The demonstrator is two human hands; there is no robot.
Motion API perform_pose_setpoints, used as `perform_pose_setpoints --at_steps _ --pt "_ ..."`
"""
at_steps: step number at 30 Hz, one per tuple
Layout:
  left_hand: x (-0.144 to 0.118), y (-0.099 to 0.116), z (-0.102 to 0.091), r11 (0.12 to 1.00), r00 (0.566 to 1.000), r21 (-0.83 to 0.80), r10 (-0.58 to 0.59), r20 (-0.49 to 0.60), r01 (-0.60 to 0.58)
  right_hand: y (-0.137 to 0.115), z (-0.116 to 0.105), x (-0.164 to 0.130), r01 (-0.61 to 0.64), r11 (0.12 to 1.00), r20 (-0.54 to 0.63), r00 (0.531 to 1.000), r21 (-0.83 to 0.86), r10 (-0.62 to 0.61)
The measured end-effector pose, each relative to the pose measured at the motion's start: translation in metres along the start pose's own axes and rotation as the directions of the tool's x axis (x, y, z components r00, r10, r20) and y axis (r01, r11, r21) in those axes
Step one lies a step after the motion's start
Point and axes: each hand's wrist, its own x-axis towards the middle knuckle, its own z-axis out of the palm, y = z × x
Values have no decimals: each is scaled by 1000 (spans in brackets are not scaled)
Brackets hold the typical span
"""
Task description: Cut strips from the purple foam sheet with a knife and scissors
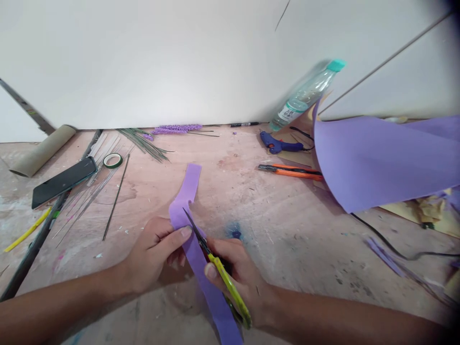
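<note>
A long purple strip (206, 282), of paper or thin foam, runs from the middle of the table down past the bottom edge of the view. My left hand (161, 244) pinches its left edge between thumb and fingers. In my right hand (237, 268) is a pair of scissors (224, 275) with yellow handles, its dark blades lying over the strip beside my left thumb. The strip curls near the blade tips. Some of my right fingers are hidden behind the handles.
A large purple sheet (388, 163) bulges at right, near an orange utility knife (291, 171), blue glue gun (280, 143) and leaning bottle (305, 98). At left lie a phone (64, 182), green tape roll (112, 160), cardboard tube (43, 150) and green stems (147, 143).
</note>
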Motion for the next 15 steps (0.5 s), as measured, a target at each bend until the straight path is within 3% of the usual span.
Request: perform_pose_setpoints --at_steps 4,9,15 --pt "-1 1 5 999 999 -36 -23 23 24 1 1 0 44 989 -27 999 140 -41" --pt "1 6 1 993 999 -105 -47 -16 45 3 0 -2 5 995 -45 999 103 0" --pt "22 18 -17 981 990 -178 -99 -97 81 1 -1 -2 -22 996 0 1000 81 22"
